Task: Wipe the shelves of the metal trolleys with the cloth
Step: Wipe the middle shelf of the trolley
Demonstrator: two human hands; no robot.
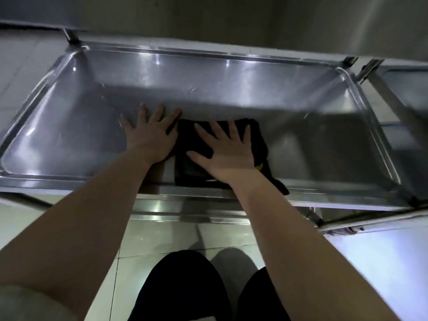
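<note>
- Knees (185, 286) in dark trousers sit nearest, over a glossy pale tiled floor (162, 237).
- Two bare forearms reach away from them to a metal trolley's shelf (231, 89): a shallow, tray-shaped rectangle of brushed steel with rounded corners, sloped walls and a raised rim. Fine scratches and streaks of glare show on it.
- On the near middle of that shelf lies the cloth (185, 135), black, soft and matte against the shiny metal.
- It is folded to a rough block about as wide as it is deep, so no clear long axis shows. Its one loose corner trails to the near right, draped over the shelf's near rim.
- Flat on top of the cloth is the right hand (228, 151), its fingers straight and spread and pointing far, with the thumb out to the left. It presses down without gripping, and cloth shows on all sides of it.
- Just left of the cloth, the left hand (150, 135) rests palm-down on bare steel. Its fingers are also straight and splayed, holding nothing, and its right edge meets the cloth's left border.
- At the far right stands a second trolley (403, 89) of the same steel.
</note>
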